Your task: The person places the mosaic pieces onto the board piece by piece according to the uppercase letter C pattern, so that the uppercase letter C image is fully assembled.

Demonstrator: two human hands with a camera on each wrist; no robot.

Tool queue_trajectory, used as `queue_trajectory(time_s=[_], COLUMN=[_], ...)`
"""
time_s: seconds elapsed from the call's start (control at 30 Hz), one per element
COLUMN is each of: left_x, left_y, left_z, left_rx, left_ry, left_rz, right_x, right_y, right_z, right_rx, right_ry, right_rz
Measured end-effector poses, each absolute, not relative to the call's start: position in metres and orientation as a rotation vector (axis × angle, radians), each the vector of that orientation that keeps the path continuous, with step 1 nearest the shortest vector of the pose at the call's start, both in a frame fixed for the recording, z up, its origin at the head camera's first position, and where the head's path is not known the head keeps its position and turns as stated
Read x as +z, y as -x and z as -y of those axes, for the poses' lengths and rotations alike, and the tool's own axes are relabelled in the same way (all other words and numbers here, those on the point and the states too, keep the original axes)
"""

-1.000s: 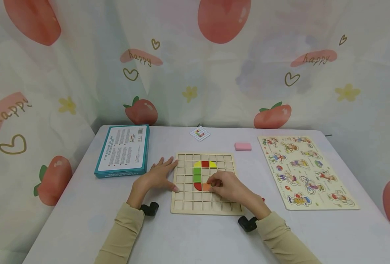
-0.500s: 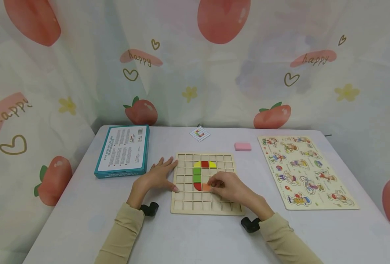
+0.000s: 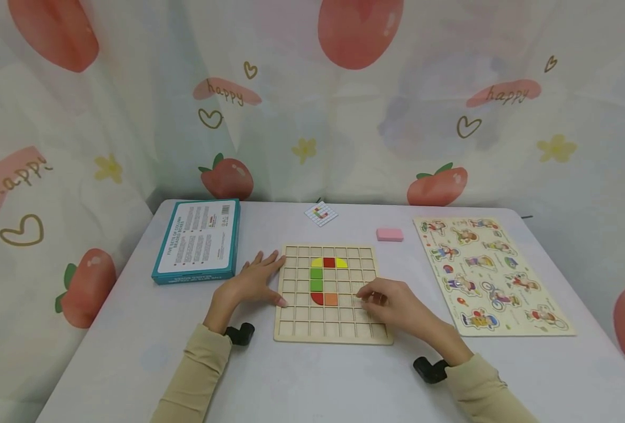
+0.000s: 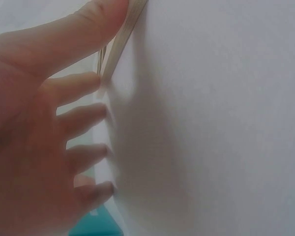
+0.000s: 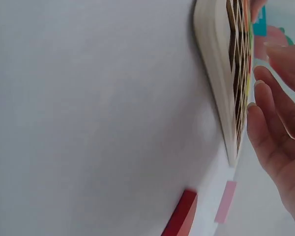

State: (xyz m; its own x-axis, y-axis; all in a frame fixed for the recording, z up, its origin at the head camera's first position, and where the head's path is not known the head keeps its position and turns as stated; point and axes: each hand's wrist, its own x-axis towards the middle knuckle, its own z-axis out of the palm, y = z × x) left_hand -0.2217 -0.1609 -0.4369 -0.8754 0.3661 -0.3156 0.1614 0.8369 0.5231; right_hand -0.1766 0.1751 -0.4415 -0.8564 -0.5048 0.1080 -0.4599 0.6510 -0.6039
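Note:
A wooden grid board [image 3: 301,332] lies on the table. Set in its cells are yellow corner pieces [image 3: 341,263] on either side of a red square [image 3: 328,262], green squares [image 3: 316,279] down the left, a red corner piece [image 3: 317,298] and an orange square [image 3: 331,299]. My left hand [image 3: 251,281] spreads its fingers at the board's left edge, the thumb touching or very near it. Over the board's right side hovers my right hand [image 3: 391,299], fingers loosely bent; the right wrist view shows nothing between them.
A red block [image 5: 182,214] lies right of the board, hidden in the head view. Behind are a pink block [image 3: 389,235] and a small pattern card [image 3: 321,214]. A teal box [image 3: 198,242] stands left; a picture puzzle board [image 3: 494,276] lies right.
My right hand has let go of the orange square, which stays in its cell, and has moved right toward the board's right edge. The left hand has not moved.

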Motion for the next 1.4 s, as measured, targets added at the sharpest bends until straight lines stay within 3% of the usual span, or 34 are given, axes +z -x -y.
queue_trajectory(time_s=[0.8, 1.4], left_x=[-0.438, -0.438], left_y=[0.223, 0.222], left_z=[0.161, 0.160], left_rx=[0.680, 0.690], left_ry=[-0.388, -0.400], left_rz=[-2.606, -2.605], right_x=[-0.441, -0.438], right_y=[0.155, 0.148], right_z=[-0.255, -0.265], right_rx=[-0.842, -0.803], right_ry=[0.614, 0.515], right_rz=[-2.906, -2.771])
